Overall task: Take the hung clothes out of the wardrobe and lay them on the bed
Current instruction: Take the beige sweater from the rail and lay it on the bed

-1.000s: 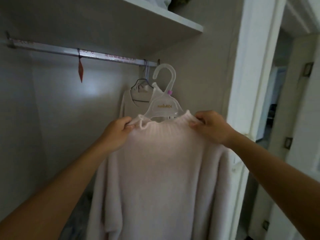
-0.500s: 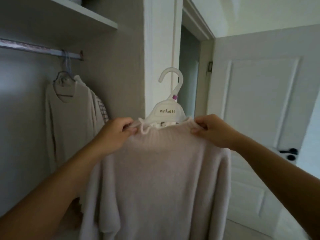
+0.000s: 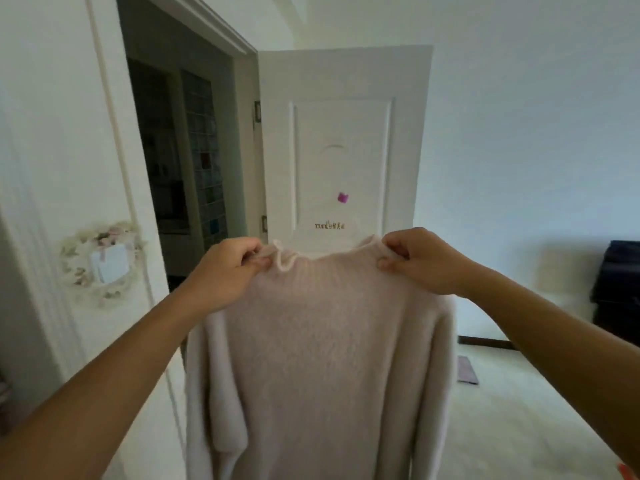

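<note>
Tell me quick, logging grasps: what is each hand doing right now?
Left hand: fingers pinch the pink sweater at the collar's left side.
Right hand: fingers pinch the collar's right side.

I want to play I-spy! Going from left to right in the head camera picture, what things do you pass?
Flower wreath on the white frame → dark doorway → left hand → pink sweater → right hand → dark furniture.
</note>
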A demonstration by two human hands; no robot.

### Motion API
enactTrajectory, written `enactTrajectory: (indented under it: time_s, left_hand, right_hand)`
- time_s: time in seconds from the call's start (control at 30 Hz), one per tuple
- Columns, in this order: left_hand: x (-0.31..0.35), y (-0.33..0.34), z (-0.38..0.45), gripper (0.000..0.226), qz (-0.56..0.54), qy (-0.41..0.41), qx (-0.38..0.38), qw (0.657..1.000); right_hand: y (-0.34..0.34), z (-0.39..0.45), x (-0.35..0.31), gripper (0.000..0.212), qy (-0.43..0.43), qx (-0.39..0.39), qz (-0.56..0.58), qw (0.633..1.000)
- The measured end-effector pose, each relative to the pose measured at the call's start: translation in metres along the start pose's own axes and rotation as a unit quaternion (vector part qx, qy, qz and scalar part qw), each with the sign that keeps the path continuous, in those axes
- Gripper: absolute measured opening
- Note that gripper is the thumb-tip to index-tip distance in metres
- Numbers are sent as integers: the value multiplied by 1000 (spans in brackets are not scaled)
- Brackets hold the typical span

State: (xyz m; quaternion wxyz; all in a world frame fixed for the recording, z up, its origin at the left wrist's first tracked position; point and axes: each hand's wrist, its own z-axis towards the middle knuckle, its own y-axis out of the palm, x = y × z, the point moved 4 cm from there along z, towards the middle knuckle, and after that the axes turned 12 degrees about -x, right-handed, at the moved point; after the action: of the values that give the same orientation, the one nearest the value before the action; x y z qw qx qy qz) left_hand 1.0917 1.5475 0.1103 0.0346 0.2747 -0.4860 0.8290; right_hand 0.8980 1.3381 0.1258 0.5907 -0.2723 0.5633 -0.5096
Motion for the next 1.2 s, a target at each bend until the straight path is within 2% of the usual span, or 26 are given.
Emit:
enactTrajectory:
  time_s: [0.17, 0.3, 0.57, 0.67, 0.77, 0.87, 0.97, 1.2]
  left_hand:
    - [70, 84, 56, 34, -51, 39, -43, 997]
    - [118, 147, 104, 29, -82, 70, -78, 991]
    - [211, 268, 190, 33, -157, 156, -131, 966]
    - [244, 311, 220, 30, -163, 191, -156, 955]
    - [277, 351, 250, 28, -170, 238, -190, 937]
    - [316, 384, 272, 32, -176, 301, -231, 908]
    - [354, 413, 287, 33, -192, 354, -270, 875]
    - [437, 485, 303, 25, -255, 416, -320, 812]
  right_hand:
    - [-44, -65, 87, 32, 76, 31, -12, 997]
    - [-75, -114, 146, 28, 144, 72, -26, 987]
    - [-118, -203, 244, 27, 280, 175, -17, 944]
    - [-129, -233, 273, 37, 329, 192, -20, 924]
    - [-142, -261, 297, 43, 373, 207, -42, 903]
    - [-155, -288, 322, 37, 423, 208, -63, 880]
    - [-165, -317, 338, 39, 461, 218, -85, 856]
    - [-172, -387, 364, 31, 546, 263, -112, 787]
